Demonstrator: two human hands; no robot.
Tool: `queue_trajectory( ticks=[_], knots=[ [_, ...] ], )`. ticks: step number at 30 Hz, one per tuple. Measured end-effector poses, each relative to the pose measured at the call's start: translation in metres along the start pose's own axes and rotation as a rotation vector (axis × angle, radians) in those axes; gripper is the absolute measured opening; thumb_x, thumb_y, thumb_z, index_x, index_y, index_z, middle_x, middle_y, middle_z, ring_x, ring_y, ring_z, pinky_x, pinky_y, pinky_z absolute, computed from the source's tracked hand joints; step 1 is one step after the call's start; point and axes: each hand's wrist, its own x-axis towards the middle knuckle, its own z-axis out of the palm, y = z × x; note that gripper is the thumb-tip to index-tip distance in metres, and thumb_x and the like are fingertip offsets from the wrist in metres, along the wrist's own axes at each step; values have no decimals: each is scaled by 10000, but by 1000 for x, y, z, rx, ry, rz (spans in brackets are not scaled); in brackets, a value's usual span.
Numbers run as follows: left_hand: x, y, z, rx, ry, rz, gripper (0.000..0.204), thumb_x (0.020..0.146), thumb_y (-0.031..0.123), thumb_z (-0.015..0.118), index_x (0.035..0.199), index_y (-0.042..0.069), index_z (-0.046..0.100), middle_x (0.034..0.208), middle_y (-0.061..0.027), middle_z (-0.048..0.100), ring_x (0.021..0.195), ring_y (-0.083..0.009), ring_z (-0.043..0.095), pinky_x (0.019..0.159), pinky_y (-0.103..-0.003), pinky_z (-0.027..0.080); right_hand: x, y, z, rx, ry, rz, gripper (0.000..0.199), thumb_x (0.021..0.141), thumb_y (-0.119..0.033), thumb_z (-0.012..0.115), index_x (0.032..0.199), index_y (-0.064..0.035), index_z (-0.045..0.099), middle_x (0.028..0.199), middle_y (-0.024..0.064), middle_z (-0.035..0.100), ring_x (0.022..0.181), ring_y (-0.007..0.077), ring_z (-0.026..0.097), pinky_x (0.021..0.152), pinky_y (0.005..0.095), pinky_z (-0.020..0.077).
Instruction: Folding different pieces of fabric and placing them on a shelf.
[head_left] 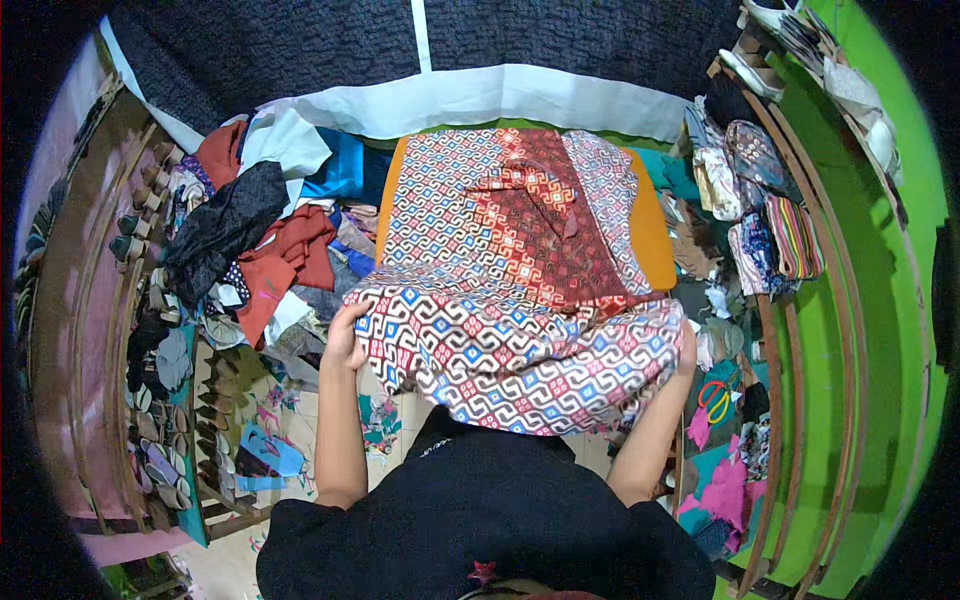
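A large patterned cloth point(520, 365), white with black key shapes, blue and red diamonds and a dark red band, is spread over an orange-yellow board point(652, 235). Its near part is lifted and bunched toward my body, hanging past the board's near side. My left hand point(346, 338) grips the cloth's left edge, fingers curled beneath it. At the opposite edge my right hand point(687, 345) holds the cloth, its fingers mostly hidden behind the fabric. On the cloth's far half lies a twisted fold point(540, 195) of the dark red part.
Left of the board is a heap of scrap fabric point(290, 250) beside racks of shoes point(150, 450). To the right, folded cloths point(790, 240) lie by wooden rails point(845, 300). Scissors with red and yellow handles point(714, 402) rest among scraps. A white curtain hem point(480, 95) hangs behind.
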Motion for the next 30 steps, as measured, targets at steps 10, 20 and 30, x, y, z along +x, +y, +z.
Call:
queue_trajectory(
  ticks=[10, 20, 30],
  knots=[
    [140, 45, -5, -114, -336, -57, 331, 797, 99, 378, 1068, -84, 431, 986, -205, 543, 863, -286, 571, 781, -397, 475, 183, -18, 40, 178, 159, 9, 275, 847, -228, 406, 985, -17, 518, 916, 100, 579, 816, 198, 568, 739, 327, 459],
    [317, 31, 9, 87, 313, 259, 414, 761, 352, 489, 1046, 56, 436, 1064, -120, 429, 952, -257, 435, 854, -429, 343, 373, 0, 44, 460, 294, 82, 720, 770, -463, 445, 1265, 7, 218, 1318, 169, 234, 1198, 285, 258, 962, 434, 220],
    [230, -34, -49, 1725, 1160, 144, 537, 616, 339, 639, 1041, 53, 477, 929, -140, 561, 884, -305, 516, 791, -355, 394, 262, 76, 23, -1693, 728, 367, 843, 652, -442, 628, 1248, -4, 223, 1255, 227, 266, 1169, 351, 239, 936, 483, 216]
  ],
)
